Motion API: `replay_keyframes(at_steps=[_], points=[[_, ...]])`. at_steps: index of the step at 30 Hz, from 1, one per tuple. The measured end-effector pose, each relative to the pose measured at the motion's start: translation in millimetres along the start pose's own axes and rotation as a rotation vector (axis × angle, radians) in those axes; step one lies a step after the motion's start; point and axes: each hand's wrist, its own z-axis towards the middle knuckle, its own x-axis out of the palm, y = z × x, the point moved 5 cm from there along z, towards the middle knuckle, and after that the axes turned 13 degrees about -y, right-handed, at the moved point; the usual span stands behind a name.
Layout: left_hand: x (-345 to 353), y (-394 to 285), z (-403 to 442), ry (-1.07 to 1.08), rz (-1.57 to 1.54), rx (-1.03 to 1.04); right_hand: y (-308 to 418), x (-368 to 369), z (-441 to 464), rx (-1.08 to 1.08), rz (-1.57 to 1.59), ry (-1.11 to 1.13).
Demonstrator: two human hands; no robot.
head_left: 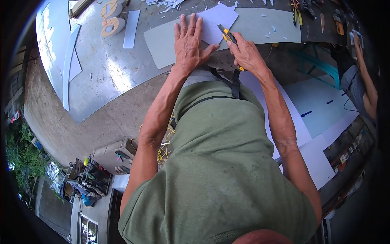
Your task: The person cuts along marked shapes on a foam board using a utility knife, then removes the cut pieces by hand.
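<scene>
My left hand (190, 44) lies flat with its fingers spread, over a grey-green sheet (160, 42) and the left edge of a white angular sheet (217, 20). In my right hand (250, 53) is a yellow and black utility knife (228, 35). Its blade end points up and left, over the lower right part of the white sheet. Whether the blade touches the sheet I cannot tell. The grey-green sheet runs on beneath to the right, with small white scraps on it.
A shiny metal tabletop (97, 77) stretches left, holding tape rolls (113, 26), a white strip (131, 29) and a long curved strip (69, 67). Pliers (297, 14) and other tools lie top right. At far right is another person (359, 81), near a teal stand (321, 65).
</scene>
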Motion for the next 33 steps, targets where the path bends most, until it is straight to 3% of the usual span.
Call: replay_keyframes(at_steps=[2, 5, 8, 17, 24, 29, 33], points=[[4.3, 0.1, -5.6, 0.000, -0.002, 0.003, 3.7, -2.8, 3.6, -0.201, -0.219, -0.081], [8.0, 4.6, -7.4, -0.022, -0.017, 0.009, 8.4, -7.8, 4.5, -0.251, -0.327, -0.105], [7.5, 5.4, -7.9, -0.029, -0.026, 0.009, 0.6, -6.8, 7.8, -0.389, -0.271, -0.206], [7.4, 4.7, -8.1, -0.043, -0.021, 0.011, 7.1, -6.8, 7.9, -0.248, -0.289, -0.092], [7.5, 3.3, -7.0, -0.034, -0.002, 0.012, 18.1, -6.4, 6.3, -0.319, -0.343, -0.125], [6.5, 0.6, -7.1, -0.034, -0.002, 0.008, 40.5, 1.2, 8.7, -0.400, -0.649, -0.119], [6.7, 0.5, -7.7, -0.026, 0.004, -0.005, 62.2, 3.6, 12.6, -0.377, -0.694, -0.071]])
